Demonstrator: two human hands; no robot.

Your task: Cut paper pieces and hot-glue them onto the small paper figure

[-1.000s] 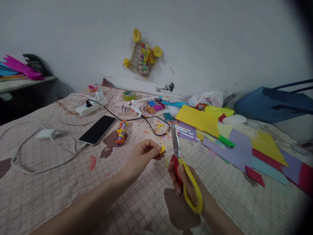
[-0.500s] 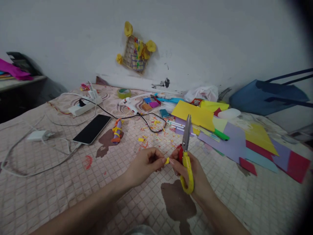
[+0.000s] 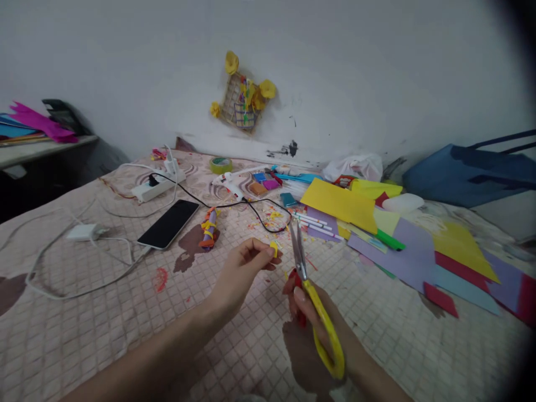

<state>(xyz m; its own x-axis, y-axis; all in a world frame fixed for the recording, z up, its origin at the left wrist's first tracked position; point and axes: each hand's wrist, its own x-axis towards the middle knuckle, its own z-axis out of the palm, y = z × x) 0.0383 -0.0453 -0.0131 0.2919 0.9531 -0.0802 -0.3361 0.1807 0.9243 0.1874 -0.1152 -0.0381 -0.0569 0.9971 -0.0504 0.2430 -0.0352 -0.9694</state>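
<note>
Between thumb and finger, my left hand pinches a small piece of yellow paper. My right hand grips a pair of scissors with one yellow handle and one red one, its blades pointing away from me and slightly apart. The blades are just right of the yellow piece and do not touch it. Beyond both hands, yellow and orange paper scraps litter the cloth. Left of them lies a small purple roll with yellow and orange strips.
A black phone on a cable, a charger and a power strip are at left. A glue gun and its black cord lie behind. Coloured paper sheets and a green marker cover the right side.
My hands have moved apart. The yellow piece, earlier touched by both hands, is now in my left hand only. The scissors have swung left, and their blades have opened slightly.
</note>
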